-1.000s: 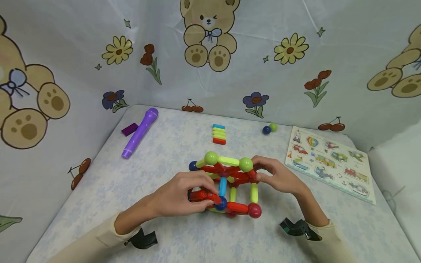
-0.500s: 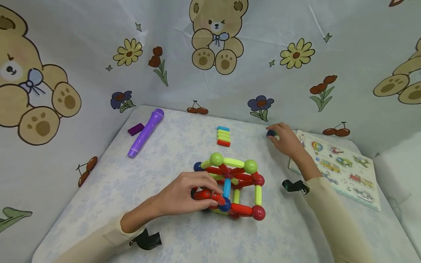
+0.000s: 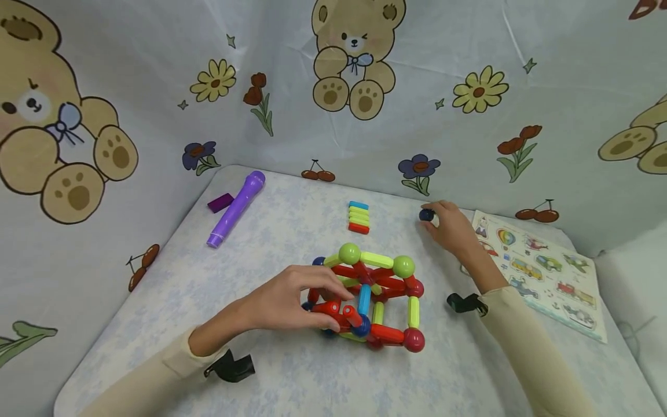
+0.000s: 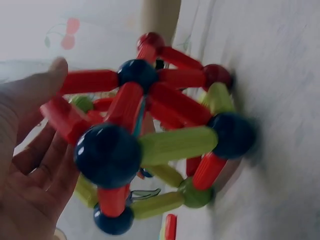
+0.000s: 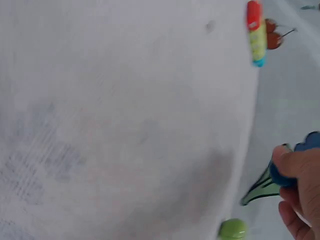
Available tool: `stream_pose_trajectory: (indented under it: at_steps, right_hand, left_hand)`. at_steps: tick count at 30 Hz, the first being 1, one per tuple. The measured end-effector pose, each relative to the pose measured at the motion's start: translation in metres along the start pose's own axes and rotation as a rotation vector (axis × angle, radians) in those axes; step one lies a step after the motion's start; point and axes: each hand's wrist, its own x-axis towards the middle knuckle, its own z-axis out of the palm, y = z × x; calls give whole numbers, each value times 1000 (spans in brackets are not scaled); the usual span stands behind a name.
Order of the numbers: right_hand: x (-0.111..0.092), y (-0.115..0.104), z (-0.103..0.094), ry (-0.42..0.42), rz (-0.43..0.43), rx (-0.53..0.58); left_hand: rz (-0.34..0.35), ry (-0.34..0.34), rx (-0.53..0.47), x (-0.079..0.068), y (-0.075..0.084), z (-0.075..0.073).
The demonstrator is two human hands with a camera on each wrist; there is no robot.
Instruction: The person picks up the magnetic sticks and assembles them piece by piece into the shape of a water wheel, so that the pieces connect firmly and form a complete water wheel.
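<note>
A magnetic stick-and-ball frame (image 3: 387, 333) of red, yellow-green and blue rods joined by coloured balls stands mid-table. At its near left side, my left hand (image 3: 283, 298) loosely holds two red rods (image 4: 90, 81) that stick out from the frame, thumb against one rod and fingers behind. Toward the back right, thumb and fingers of my right hand (image 3: 452, 230) pinch a dark blue ball (image 3: 426, 215). In the right wrist view that ball (image 5: 283, 176) sits between the fingertips. A loose green ball (image 5: 233, 229) lies close to this hand; the hand hides it in the head view.
Several short rods (image 3: 359, 217) lie in a row behind the frame. To the left are a purple toy microphone (image 3: 237, 208) and a small dark purple block (image 3: 220, 202). A picture puzzle board (image 3: 544, 272) lies at the right, partly under the right forearm.
My right hand has left the frame's right side, reached to the back right and taken hold of the dark blue ball. The left hand stays at the red rods, its fingers slightly more spread.
</note>
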Motion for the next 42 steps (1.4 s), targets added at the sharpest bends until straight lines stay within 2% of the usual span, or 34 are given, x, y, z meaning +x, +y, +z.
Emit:
stream_pose_trajectory:
  at_steps: [3, 7, 9, 11, 15, 19, 22, 25, 33, 42]
  right_hand:
    - [-7, -21, -18, 133, -23, 130]
    - [-21, -55, -46, 332, -144, 276]
    - [-30, -77, -60, 388, -215, 354]
    - [-42, -101, -73, 398, -281, 440]
    - [-66, -147, -86, 323, -406, 572]
    - [-90, -184, -79, 164, -492, 625]
    - [-105, -202, -67, 26, -496, 664]
    - [-115, -212, -57, -59, -488, 678]
    - [-124, -215, -48, -93, -477, 670]
    - [-126, -216, -46, -78, -493, 650]
  left_hand:
    - [28, 11, -3, 0, -1, -14]
    - [7, 95, 12, -1, -5, -37]
    - [-28, 149, 49, -1, -7, -48]
    - [-73, 188, 85, 1, -11, -58]
    - [-169, 212, 158, 13, -25, -73]
    - [-248, 197, 198, 30, -49, -78]
    - [-275, 188, 194, 40, -66, -76]
    - [-274, 179, 181, 47, -77, -72]
    - [-290, 137, 160, 49, -90, -61]
    - [-328, 78, 171, 50, -96, -52]
